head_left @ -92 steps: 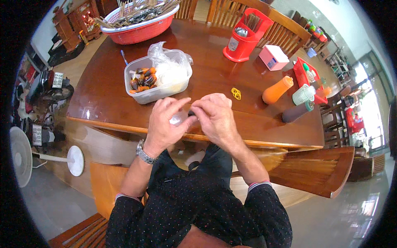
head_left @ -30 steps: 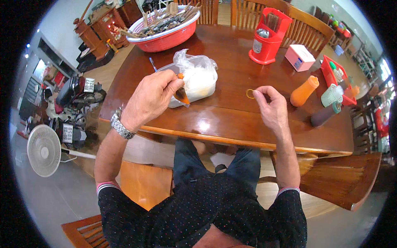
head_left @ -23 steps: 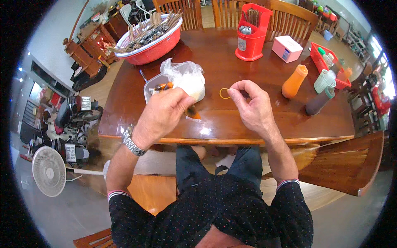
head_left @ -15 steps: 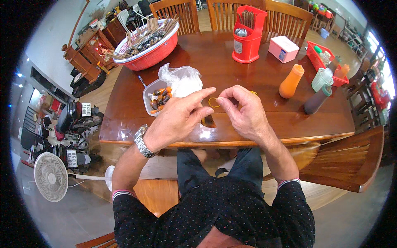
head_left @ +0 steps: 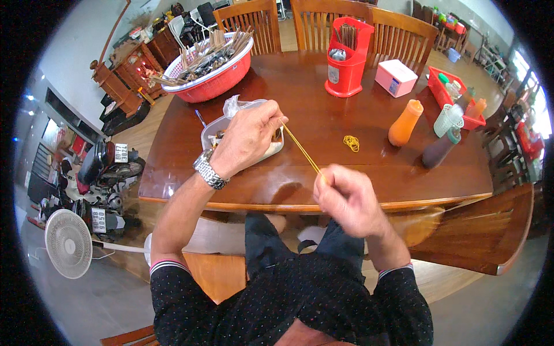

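A thin yellow rubber band is stretched in a slanting line between my hands. My left hand, with a metal watch on its wrist, pinches the upper end. Low over the table's front edge, my right hand is closed on the other end. Under the left hand stands a translucent plastic container, mostly covered by it; what lies inside shows only in dark bits. A crumpled clear plastic bag pokes up at its back. Several more rubber bands lie in a small yellow pile beyond the right hand.
A red basin with a white basket of chopsticks stands back left. Behind are a red utensil holder and a pink box. To the right are an orange squeeze bottle, a dark sauce bottle and a red tray.
My hands have moved apart, the left up and left, the right down toward me. The rubber band, a loose loop before, is now drawn taut. My left fingers have closed.
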